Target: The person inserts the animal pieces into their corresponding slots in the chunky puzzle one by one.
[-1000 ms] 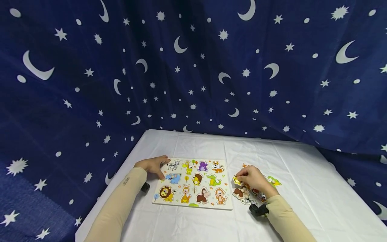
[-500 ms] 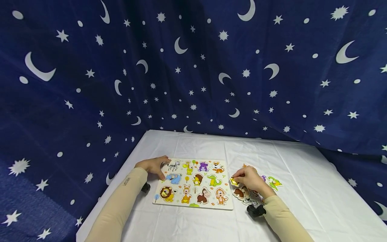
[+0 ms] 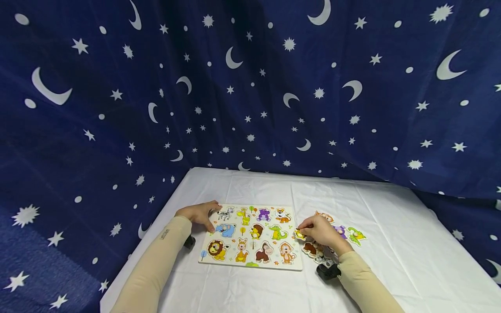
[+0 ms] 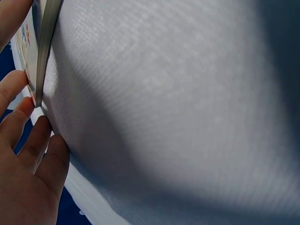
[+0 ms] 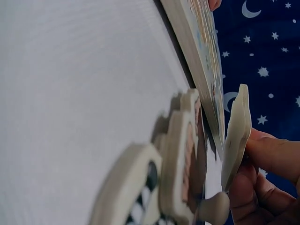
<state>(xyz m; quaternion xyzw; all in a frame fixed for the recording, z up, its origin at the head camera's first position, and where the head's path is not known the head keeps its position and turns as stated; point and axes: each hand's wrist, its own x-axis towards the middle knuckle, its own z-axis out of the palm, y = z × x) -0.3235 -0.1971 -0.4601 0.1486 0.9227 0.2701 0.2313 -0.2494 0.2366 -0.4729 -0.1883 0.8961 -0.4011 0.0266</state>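
A flat puzzle board [image 3: 297, 264] printed with rows of cartoon animals lies on the white cloth. My left hand [image 3: 201, 214] rests at its left side, thumb on the board's edge and the other fingers spread toward the far corner. Between thumb and fingertips, my right hand [image 3: 322, 231] pinches a yellow animal puzzle piece [image 3: 299, 235] by the board's right edge. The right wrist view shows this piece's pale underside [image 5: 238, 129] tilted up, seen nearly edge-on. The knob is hidden by the fingers.
Right of the board, several loose pieces lie close together, partly under my right hand: a brown one [image 3: 310, 248], a zebra [image 3: 324, 260], a green crocodile [image 3: 356, 236], a purple one [image 3: 342, 231] and an orange one [image 3: 325, 216]. A star-patterned dark blue curtain [image 3: 250, 87] hangs behind the table.
My right hand has moved left with the yellow piece, from over the loose pieces to the board's right edge, uncovering more of the purple and orange pieces. The left hand stays put.
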